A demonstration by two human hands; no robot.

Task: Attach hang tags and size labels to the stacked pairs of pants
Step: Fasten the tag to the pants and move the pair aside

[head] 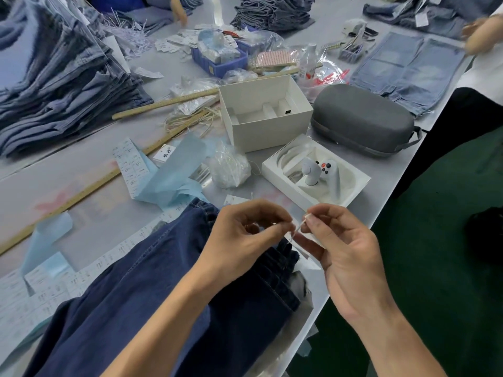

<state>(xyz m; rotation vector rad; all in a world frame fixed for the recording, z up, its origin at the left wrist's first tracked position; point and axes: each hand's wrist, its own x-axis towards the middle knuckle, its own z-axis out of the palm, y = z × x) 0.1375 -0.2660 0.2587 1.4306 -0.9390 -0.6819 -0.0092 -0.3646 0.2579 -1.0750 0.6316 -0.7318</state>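
Observation:
Dark blue pants [152, 289] lie on the grey table [81, 170] in front of me, waistband toward the right edge. Just above that waistband my left hand [242, 235] pinches one end of a thin white tag string [297, 229]. My right hand [343, 246] pinches the other end between thumb and forefinger, with a white hang tag partly hidden beneath its fingers. A strip of white size labels [89, 268] runs along the table to the left of the pants.
A tall stack of folded jeans [60, 85] fills the far left. Wooden rulers [163, 104], blue tissue [174, 172], a plastic bag of strings [230, 170], a white box [261, 115], a tray holding a white controller [315, 175] and a grey case [359, 121] lie ahead. Another person's hand [479, 34] works at far right.

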